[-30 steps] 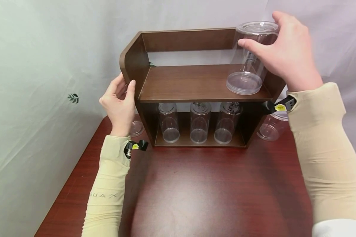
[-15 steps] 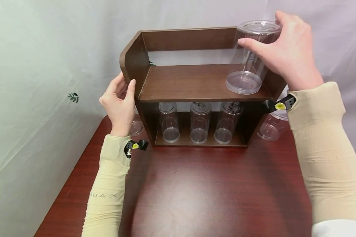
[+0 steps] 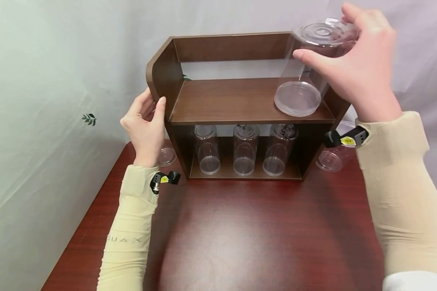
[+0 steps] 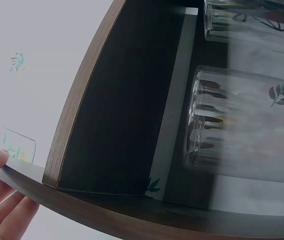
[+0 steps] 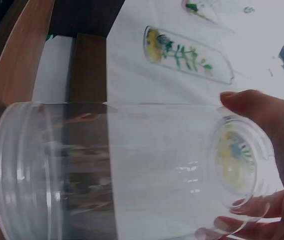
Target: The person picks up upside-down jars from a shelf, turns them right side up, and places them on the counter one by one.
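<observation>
A clear plastic jar (image 3: 298, 99) stands upside down, lid end lowest, over the right end of the upper shelf of a brown wooden rack (image 3: 222, 101). My right hand (image 3: 368, 66) grips it near its upper end, thumb on the near side and fingers behind. The jar leans, its upper end towards the right. In the right wrist view, the lid end of the jar (image 5: 24, 170) is right at the shelf board. My left hand (image 3: 145, 127) holds the rack's left side panel, thumb on the front edge and fingers behind it, also seen in the left wrist view.
Three more clear jars stand in the rack's lower compartment, including a left one (image 3: 209, 153) and a right one (image 3: 275, 155). Another jar (image 3: 167, 157) is beside the rack on the left, and one (image 3: 329, 159) on the right. A dark red table (image 3: 233, 226) carries everything; pale cloth hangs behind.
My right hand has moved a little up and to the right, tipping the jar's upper end that way. The left hand keeps its hold, nearly still.
</observation>
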A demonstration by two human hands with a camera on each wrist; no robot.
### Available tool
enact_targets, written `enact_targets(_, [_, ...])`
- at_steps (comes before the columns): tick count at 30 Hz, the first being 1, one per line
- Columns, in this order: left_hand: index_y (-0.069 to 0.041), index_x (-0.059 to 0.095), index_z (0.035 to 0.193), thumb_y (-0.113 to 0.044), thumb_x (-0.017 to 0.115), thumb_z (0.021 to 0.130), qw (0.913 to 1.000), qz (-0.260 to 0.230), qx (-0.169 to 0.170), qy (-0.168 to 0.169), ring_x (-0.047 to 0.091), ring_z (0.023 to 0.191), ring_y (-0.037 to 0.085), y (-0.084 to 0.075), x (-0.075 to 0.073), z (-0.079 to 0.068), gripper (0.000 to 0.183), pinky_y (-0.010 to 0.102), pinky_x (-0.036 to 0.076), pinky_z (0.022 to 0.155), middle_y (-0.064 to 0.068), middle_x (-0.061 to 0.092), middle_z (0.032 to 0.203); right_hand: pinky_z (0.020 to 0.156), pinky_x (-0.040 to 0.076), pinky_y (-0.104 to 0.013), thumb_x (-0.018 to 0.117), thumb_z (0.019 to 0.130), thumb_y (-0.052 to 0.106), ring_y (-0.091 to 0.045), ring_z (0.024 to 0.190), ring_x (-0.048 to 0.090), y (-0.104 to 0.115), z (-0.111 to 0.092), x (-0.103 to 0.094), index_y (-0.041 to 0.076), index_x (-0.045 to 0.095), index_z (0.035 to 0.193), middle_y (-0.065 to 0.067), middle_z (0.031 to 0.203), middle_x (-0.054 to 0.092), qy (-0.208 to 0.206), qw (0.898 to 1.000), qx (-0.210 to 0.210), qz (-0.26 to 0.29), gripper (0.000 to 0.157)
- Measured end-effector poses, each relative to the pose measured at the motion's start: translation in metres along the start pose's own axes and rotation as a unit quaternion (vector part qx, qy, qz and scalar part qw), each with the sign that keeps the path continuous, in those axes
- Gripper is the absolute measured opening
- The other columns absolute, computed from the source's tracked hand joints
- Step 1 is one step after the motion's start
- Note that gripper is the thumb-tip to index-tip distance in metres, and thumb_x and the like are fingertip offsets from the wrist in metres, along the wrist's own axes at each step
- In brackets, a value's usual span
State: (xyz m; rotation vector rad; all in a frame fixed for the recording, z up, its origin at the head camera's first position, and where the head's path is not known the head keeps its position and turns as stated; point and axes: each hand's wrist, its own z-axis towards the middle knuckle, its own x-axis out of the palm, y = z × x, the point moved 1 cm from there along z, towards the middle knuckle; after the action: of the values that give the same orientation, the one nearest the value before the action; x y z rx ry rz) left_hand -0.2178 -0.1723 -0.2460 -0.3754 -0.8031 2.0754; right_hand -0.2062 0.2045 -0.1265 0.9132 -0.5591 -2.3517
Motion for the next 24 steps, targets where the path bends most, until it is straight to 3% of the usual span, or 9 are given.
enact_targets(4, [-0.009, 0.076, 0.119, -0.012, 0.08, 0.089, 0.9999, 0.01, -0.001, 0.004, 0.073, 0.094, 0.012, 0.006, -0.001, 0.001, 0.03, 0.026, 0.058, 0.084, 0.002, 0.076, 0.107, 0.096, 0.037, -0.016, 0.093, 0.064, 0.039, 0.004, 0.106, 0.042, 0.006, -0.012, -0.009, 0.025, 0.063, 0.14, 0.013, 0.115, 0.052, -0.033, 0.999, -0.008, 0.042, 0.083])
enact_targets(11, [-0.009, 0.076, 0.12, -0.014, 0.081, 0.089, 1.0, 0.004, -0.002, 0.005, 0.073, 0.095, 0.012, 0.004, 0.0, 0.002, 0.031, 0.027, 0.058, 0.086, 0.002, 0.076, 0.108, 0.098, 0.034, -0.022, 0.094, 0.06, 0.032, 0.002, 0.109, 0.042, 0.012, -0.027, -0.02, 0.037, 0.062, 0.138, 0.017, 0.111, 0.046, -0.044, 0.996, -0.05, 0.053, 0.085])
enact_targets(15, [-0.012, 0.076, 0.121, -0.015, 0.082, 0.088, 0.9996, -0.009, -0.026, 0.003, 0.073, 0.095, 0.014, 0.0, -0.002, 0.001, 0.034, 0.028, 0.057, 0.087, 0.002, 0.076, 0.109, 0.1, 0.032, -0.024, 0.097, 0.059, 0.028, 0.001, 0.112, 0.04, 0.01, -0.034, -0.02, 0.031, 0.06, 0.142, 0.017, 0.111, 0.041, -0.03, 0.996, -0.062, 0.061, 0.092])
enact_targets(19, [-0.01, 0.074, 0.124, -0.009, 0.083, 0.086, 0.9981, -0.045, -0.04, -0.009, 0.072, 0.097, 0.018, -0.016, -0.005, -0.008, 0.039, 0.031, 0.057, 0.091, 0.003, 0.074, 0.113, 0.1, 0.043, -0.019, 0.096, 0.061, 0.013, -0.005, 0.115, 0.049, 0.009, -0.044, -0.021, 0.019, 0.061, 0.142, 0.01, 0.118, 0.04, 0.003, 0.993, -0.025, 0.119, 0.088])
enact_targets(21, [-0.006, 0.071, 0.125, -0.005, 0.083, 0.085, 0.9975, -0.065, -0.021, -0.019, 0.071, 0.101, 0.021, -0.025, -0.007, -0.015, 0.042, 0.034, 0.055, 0.095, 0.004, 0.073, 0.116, 0.095, 0.048, -0.019, 0.094, 0.062, 0.007, -0.008, 0.112, 0.053, 0.009, -0.049, -0.022, 0.017, 0.063, 0.139, 0.007, 0.119, 0.039, 0.014, 0.989, -0.008, 0.144, 0.084])
enact_targets(24, [0.003, 0.068, 0.123, -0.002, 0.083, 0.083, 0.9952, -0.084, 0.035, -0.036, 0.067, 0.109, 0.024, -0.036, -0.008, -0.026, 0.043, 0.04, 0.05, 0.102, 0.008, 0.071, 0.121, 0.093, 0.046, -0.016, 0.093, 0.061, 0.005, -0.008, 0.109, 0.052, 0.008, -0.056, -0.022, 0.017, 0.067, 0.135, 0.007, 0.117, 0.041, 0.014, 0.988, -0.011, 0.156, 0.079])
